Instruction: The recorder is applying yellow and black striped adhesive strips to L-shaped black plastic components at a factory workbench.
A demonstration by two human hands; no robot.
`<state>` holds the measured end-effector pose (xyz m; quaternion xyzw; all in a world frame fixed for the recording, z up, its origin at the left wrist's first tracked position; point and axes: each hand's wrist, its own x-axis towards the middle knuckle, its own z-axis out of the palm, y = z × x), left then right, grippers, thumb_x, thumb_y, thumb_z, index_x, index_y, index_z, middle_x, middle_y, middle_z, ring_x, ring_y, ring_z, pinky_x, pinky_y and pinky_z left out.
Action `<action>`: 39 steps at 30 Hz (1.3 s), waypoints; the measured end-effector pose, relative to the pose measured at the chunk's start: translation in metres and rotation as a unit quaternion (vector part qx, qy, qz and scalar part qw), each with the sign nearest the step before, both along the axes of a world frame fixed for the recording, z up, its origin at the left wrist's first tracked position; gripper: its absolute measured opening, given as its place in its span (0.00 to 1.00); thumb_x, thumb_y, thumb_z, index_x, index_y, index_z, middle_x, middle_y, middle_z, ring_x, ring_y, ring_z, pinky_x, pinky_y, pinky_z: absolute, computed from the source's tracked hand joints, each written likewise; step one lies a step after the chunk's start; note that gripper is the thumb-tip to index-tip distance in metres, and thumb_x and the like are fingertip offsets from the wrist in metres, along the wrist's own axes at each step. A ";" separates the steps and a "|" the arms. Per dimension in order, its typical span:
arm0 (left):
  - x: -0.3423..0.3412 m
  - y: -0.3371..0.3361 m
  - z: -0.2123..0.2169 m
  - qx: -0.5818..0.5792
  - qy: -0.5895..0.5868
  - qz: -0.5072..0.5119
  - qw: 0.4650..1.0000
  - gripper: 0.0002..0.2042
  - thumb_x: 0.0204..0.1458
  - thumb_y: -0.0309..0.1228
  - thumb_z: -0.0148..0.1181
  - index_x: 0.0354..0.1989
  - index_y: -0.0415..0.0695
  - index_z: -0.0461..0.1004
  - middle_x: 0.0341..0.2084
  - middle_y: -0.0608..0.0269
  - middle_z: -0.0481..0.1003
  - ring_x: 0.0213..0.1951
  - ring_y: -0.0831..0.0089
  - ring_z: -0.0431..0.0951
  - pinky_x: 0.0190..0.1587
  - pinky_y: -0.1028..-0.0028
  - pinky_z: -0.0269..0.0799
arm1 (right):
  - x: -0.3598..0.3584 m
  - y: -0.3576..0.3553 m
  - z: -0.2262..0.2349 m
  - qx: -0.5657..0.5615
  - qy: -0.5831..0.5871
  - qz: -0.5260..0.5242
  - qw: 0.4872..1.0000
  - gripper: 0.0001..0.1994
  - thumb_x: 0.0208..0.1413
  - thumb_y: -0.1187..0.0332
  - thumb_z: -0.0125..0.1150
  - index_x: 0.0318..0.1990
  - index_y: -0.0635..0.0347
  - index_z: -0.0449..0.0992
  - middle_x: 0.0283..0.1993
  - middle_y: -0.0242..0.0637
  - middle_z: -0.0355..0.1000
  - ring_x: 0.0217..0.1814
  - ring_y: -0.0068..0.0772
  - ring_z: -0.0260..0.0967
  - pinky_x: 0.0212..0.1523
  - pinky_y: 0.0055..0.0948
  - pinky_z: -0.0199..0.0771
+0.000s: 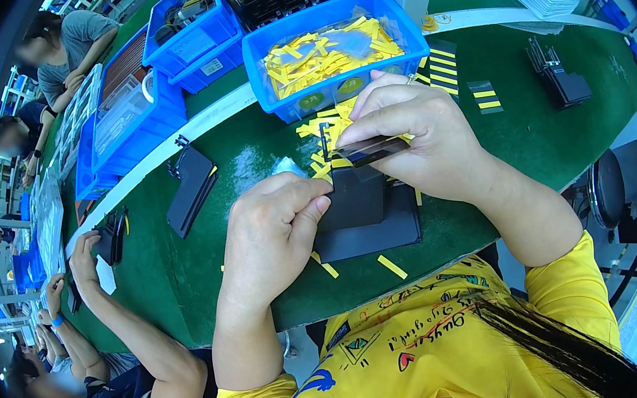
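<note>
A flat black panel (359,198) with a thin flex cable at its top lies in front of me, over a stack of similar dark panels (374,237). My left hand (271,232) is closed, its thumb and index finger pinching the panel's upper left edge. Above the panel's top edge, my right hand (420,120) grips a dark glossy strip (373,150) between thumb and fingers. A bit of yellow shows at the strip's right end. Loose yellow tabs (336,114) lie just beyond my hands, and a few more (392,266) sit near the table's edge.
A blue bin (259,56) of yellow tabs stands beyond my hands. Black panels (191,183) lie to the left, others (560,81) at far right. Dark sheets with yellow stripes (442,67) lie right of the bin. A co-worker's hand (84,261) works at the left.
</note>
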<state>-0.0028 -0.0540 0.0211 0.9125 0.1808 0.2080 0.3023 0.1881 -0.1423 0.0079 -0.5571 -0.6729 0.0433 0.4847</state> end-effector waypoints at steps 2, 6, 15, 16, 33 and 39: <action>-0.001 0.000 0.000 0.004 -0.002 0.002 1.000 0.04 0.44 0.23 0.61 0.30 0.40 0.78 0.22 0.56 0.74 0.27 0.59 0.76 0.30 0.66 0.70 | -0.001 0.000 0.000 0.002 -0.009 -0.002 1.000 0.12 0.32 0.82 0.67 0.30 0.61 0.80 0.28 0.35 0.73 0.35 0.33 0.71 0.38 0.28 0.70; 0.000 -0.003 0.000 0.024 -0.008 -0.001 1.000 0.04 0.43 0.22 0.61 0.29 0.40 0.77 0.22 0.57 0.74 0.27 0.59 0.76 0.30 0.66 0.70 | -0.002 0.001 0.001 0.013 -0.043 -0.014 0.999 0.10 0.32 0.80 0.67 0.28 0.63 0.78 0.28 0.36 0.72 0.35 0.34 0.71 0.40 0.31 0.70; 0.000 -0.005 0.000 0.087 -0.041 0.032 0.995 0.04 0.42 0.21 0.61 0.28 0.40 0.77 0.20 0.57 0.73 0.26 0.59 0.75 0.30 0.66 0.70 | 0.000 -0.003 0.006 -0.009 -0.103 -0.014 0.995 0.06 0.37 0.74 0.62 0.27 0.59 0.77 0.29 0.37 0.71 0.39 0.39 0.68 0.54 0.44 0.62; -0.001 -0.004 0.001 0.087 -0.040 0.033 0.995 0.04 0.42 0.21 0.61 0.28 0.40 0.77 0.20 0.57 0.73 0.26 0.59 0.75 0.30 0.66 0.70 | -0.001 -0.004 0.009 0.003 -0.149 -0.024 0.989 0.06 0.37 0.74 0.62 0.28 0.58 0.76 0.30 0.37 0.70 0.40 0.38 0.68 0.57 0.48 0.60; -0.001 0.000 -0.001 0.026 -0.055 0.070 0.996 0.04 0.44 0.21 0.60 0.29 0.39 0.77 0.19 0.56 0.72 0.24 0.59 0.74 0.27 0.68 0.69 | -0.011 -0.008 0.008 0.095 -0.148 -0.026 0.984 0.12 0.34 0.78 0.66 0.29 0.55 0.73 0.38 0.30 0.75 0.52 0.42 0.70 0.63 0.59 0.51; 0.001 -0.001 0.000 0.191 -0.090 0.006 0.977 0.07 0.40 0.19 0.61 0.30 0.38 0.75 0.21 0.57 0.73 0.24 0.59 0.73 0.27 0.67 0.68 | -0.005 -0.010 0.020 0.055 -0.167 -0.020 0.984 0.10 0.35 0.81 0.63 0.26 0.55 0.73 0.33 0.28 0.74 0.52 0.41 0.69 0.64 0.61 0.47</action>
